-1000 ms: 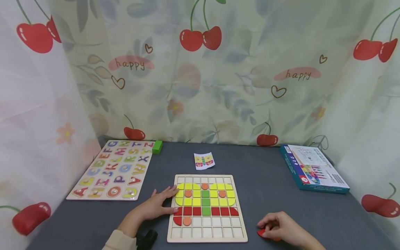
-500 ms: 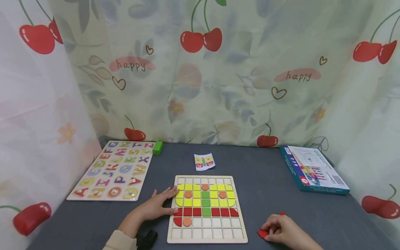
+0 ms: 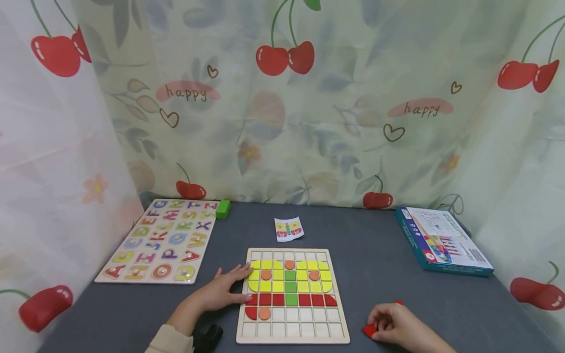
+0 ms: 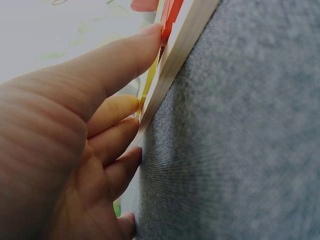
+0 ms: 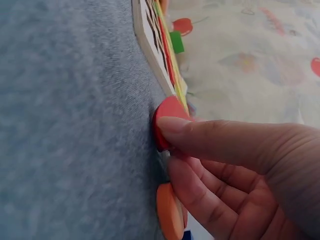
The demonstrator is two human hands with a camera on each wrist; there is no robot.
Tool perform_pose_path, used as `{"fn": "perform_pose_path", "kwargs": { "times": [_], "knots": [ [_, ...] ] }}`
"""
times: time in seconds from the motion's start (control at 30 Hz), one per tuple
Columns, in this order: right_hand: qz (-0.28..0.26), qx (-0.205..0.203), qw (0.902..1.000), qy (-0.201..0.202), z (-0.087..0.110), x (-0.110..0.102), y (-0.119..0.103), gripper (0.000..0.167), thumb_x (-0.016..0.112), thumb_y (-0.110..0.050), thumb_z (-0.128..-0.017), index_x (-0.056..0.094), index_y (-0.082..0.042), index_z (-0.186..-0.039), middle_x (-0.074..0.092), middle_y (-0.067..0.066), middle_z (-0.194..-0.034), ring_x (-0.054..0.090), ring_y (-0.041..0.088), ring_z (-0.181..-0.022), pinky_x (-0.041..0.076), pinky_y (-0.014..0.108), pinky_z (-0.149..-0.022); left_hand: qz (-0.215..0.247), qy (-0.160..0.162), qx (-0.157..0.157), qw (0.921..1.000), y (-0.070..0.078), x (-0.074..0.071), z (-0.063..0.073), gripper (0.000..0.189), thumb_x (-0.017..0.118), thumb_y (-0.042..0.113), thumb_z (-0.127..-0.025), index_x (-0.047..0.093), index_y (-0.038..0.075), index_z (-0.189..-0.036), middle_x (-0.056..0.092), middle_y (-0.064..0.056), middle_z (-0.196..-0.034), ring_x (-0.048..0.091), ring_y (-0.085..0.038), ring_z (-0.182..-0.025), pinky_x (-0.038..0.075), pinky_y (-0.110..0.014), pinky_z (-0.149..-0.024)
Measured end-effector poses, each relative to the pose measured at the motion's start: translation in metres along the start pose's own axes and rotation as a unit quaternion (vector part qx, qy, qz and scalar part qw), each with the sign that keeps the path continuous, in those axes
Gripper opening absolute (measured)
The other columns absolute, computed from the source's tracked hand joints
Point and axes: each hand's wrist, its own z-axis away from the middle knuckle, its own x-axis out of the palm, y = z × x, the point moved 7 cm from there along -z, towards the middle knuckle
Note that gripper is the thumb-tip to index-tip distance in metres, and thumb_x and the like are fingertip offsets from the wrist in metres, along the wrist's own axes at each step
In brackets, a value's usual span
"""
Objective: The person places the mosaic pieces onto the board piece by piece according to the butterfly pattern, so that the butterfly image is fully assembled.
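Observation:
A wooden grid board [image 3: 293,339] carries yellow, green, red and orange tiles in its upper and middle rows. My left hand [image 3: 220,289] lies at the board's left edge, fingers spread and fairly straight. In the left wrist view its thumb [image 4: 125,55] touches the rim beside a red tile [image 4: 171,17]. Right of the board, my right hand [image 3: 395,323] pinches a red tile [image 3: 370,331] with a rounded edge, low at the table. The right wrist view shows the thumb on that red tile [image 5: 170,117], with an orange round tile [image 5: 170,212] beneath the fingers.
A small picture card [image 3: 289,229] lies behind the board. An alphabet puzzle [image 3: 161,240] is at the left, with a green block [image 3: 222,209] at its corner. A boxed set [image 3: 446,240] sits at the back right. Something black [image 3: 208,338] lies near the left wrist.
My right hand has shifted slightly, and a bit of red now shows beyond its knuckles. The red tile at its fingertips has turned a little. The left hand stays on the board.

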Motion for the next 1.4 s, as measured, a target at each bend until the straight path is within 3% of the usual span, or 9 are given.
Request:
{"fn": "perform_pose_path", "kwargs": {
  "times": [0.23, 0.43, 0.53, 0.67, 0.8, 1.1, 1.4],
  "knots": [
    [-0.012, -0.016, 0.9998, -0.006, -0.013, 0.000, -0.016, 0.023, 0.069, -0.029, -0.084, 0.066, -0.007, -0.092, 0.064, 0.003, -0.083, 0.055, 0.006, -0.066, 0.048, 0.020, -0.057, 0.000, -0.003, 0.000, 1.0000, 0.000, 0.001, -0.001, 0.076, 0.068, 0.046, -0.080, 0.039, 0.015, -0.143, 0.030, -0.006, -0.153, 0.017, -0.034, -0.144, -0.005, -0.066, -0.109],
    [-0.049, -0.046, 0.9962, -0.055, -0.028, 0.009, -0.038, 0.022, 0.064, -0.024, -0.089, 0.063, -0.004, -0.097, 0.064, 0.006, -0.092, 0.060, 0.010, -0.072, 0.053, 0.018, -0.067, -0.004, 0.001, 0.002, 1.0000, 0.002, 0.000, -0.002, 0.076, 0.068, 0.045, -0.080, 0.039, 0.014, -0.143, 0.031, -0.006, -0.152, 0.016, -0.033, -0.144, -0.005, -0.065, -0.110],
    [-0.052, -0.058, 0.9946, -0.069, -0.037, 0.016, -0.047, 0.020, 0.063, -0.021, -0.089, 0.062, -0.003, -0.098, 0.064, 0.006, -0.090, 0.060, 0.009, -0.067, 0.054, 0.019, -0.064, -0.008, 0.000, -0.001, 1.0000, 0.002, 0.001, -0.003, 0.077, 0.068, 0.046, -0.080, 0.039, 0.014, -0.143, 0.032, -0.005, -0.152, 0.017, -0.032, -0.144, -0.005, -0.065, -0.110],
    [-0.018, -0.073, 0.9957, -0.055, -0.053, 0.023, -0.059, 0.020, 0.064, -0.020, -0.088, 0.064, -0.003, -0.100, 0.062, 0.004, -0.084, 0.055, 0.007, -0.062, 0.051, 0.019, -0.055, -0.008, -0.002, -0.005, 0.9999, 0.002, 0.001, -0.003, 0.077, 0.068, 0.046, -0.080, 0.039, 0.014, -0.143, 0.032, -0.004, -0.152, 0.017, -0.032, -0.144, -0.004, -0.064, -0.110],
    [0.002, -0.080, 0.9959, -0.041, -0.069, 0.029, -0.070, 0.022, 0.065, -0.018, -0.087, 0.064, -0.004, -0.104, 0.058, 0.003, -0.082, 0.053, 0.007, -0.066, 0.048, 0.017, -0.055, -0.002, -0.009, -0.013, 0.9999, 0.002, 0.002, -0.003, 0.076, 0.068, 0.046, -0.080, 0.039, 0.015, -0.143, 0.032, -0.004, -0.152, 0.016, -0.032, -0.144, -0.005, -0.064, -0.111],
    [-0.006, -0.117, 0.9925, -0.037, -0.097, 0.047, -0.095, 0.015, 0.068, -0.014, -0.085, 0.063, -0.006, -0.097, 0.057, 0.002, -0.083, 0.053, 0.006, -0.071, 0.048, 0.018, -0.064, -0.013, -0.021, -0.034, 0.9991, 0.003, 0.002, -0.002, 0.076, 0.069, 0.044, -0.079, 0.040, 0.016, -0.143, 0.031, -0.004, -0.152, 0.017, -0.031, -0.144, -0.002, -0.065, -0.110],
    [-0.009, -0.128, 0.9910, -0.038, -0.122, 0.066, -0.109, 0.009, 0.069, -0.010, -0.083, 0.066, -0.003, -0.087, 0.064, 0.003, -0.079, 0.055, 0.005, -0.067, 0.049, 0.018, -0.063, -0.040, -0.029, -0.053, 0.9974, 0.008, -0.002, 0.001, 0.076, 0.072, 0.039, -0.078, 0.040, 0.017, -0.143, 0.032, -0.004, -0.152, 0.019, -0.031, -0.144, 0.003, -0.065, -0.111]
  ]
}}
